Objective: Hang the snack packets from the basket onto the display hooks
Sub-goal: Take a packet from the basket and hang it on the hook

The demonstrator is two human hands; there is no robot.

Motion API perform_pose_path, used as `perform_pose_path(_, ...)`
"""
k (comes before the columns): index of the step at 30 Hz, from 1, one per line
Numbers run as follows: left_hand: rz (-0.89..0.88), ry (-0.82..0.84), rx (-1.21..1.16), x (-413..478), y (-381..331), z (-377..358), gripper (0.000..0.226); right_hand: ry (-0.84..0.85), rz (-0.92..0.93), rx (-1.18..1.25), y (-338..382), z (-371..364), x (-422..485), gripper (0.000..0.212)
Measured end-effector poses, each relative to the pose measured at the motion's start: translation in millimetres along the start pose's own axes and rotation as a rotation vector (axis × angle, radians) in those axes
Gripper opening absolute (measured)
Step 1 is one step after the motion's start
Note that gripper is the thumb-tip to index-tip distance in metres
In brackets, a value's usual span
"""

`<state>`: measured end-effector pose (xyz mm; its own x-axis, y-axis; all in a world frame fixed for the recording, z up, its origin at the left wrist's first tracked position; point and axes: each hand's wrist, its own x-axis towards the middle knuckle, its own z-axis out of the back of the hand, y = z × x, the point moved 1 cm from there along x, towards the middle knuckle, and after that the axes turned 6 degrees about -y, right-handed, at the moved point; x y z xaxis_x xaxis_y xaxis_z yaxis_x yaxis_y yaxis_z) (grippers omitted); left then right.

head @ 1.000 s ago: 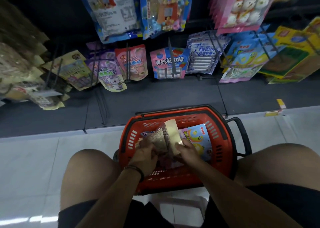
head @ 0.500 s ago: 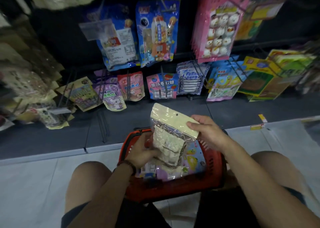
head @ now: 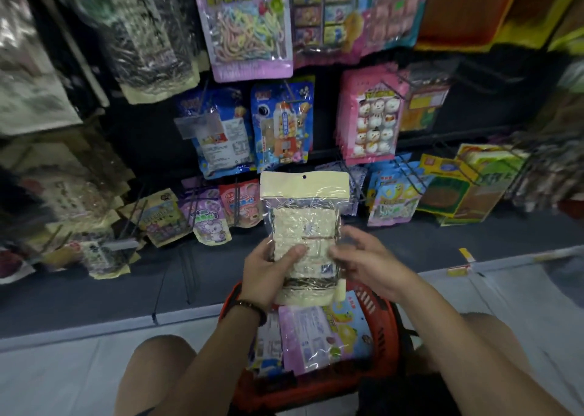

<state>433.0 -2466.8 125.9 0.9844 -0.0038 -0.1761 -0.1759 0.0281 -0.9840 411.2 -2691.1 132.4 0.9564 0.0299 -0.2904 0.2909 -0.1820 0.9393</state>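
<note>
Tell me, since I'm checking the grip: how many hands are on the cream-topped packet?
2. The left hand grips the cream-topped packet's lower left edge; the right hand touches its right edge, above the red basket.

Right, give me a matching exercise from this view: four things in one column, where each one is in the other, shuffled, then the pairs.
Things
1. cream-topped packet
2. lilac packet
3. pink snowman packet
4. beaded bracelet

Places
A. lying in the red basket
B. on the left wrist
C. held up between the left hand and right hand
D. hanging on the display rack

Pairs: 1-C, 2-A, 3-D, 4-B
</note>
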Motion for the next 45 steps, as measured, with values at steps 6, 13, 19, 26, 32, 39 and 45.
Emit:
perform_pose_path(6,-0.024,-0.153,0.098,-0.7,-11.9,-1.9,0.117,-0.098,0.126,-0.031,-6.8,-15.7,9.9,0.063)
perform_pose_path(13,-0.123,-0.064,0.105,-3.1,-30.6,-25.5,0.086,-0.394,0.467,-0.512,9.3,-74.0,-8.5,0.041)
perform_pose_path(19,-0.082,-0.086,-0.155,5.5,-50.9,0.6,0.061,-0.266,0.532,-0.524,25.8,-76.1,-18.3,0.041)
perform_pose_path(26,-0.026,0.023,-0.164,15.8,-64.2,24.1,0.097,-0.249,0.226,-0.196,67.9,-50.5,12.5,0.033)
perform_pose_path(32,-0.011,-0.001,-0.197,21.1,-78.3,30.3,0.095,-0.153,0.25,-0.043,82.8,-61.2,29.0,0.023)
perform_pose_path(39,-0.118,-0.231,-0.085,37.2,-104.9,53.3,0.075,-0.09,0.187,-0.156,96.4,-85.3,36.1,0.02)
perform_pose_path(45,-0.108,-0.255,-0.164,42.0,-144.8,88.3,0.061,-0.125,0.306,-0.155,159.7,-131.7,44.6,0.017)
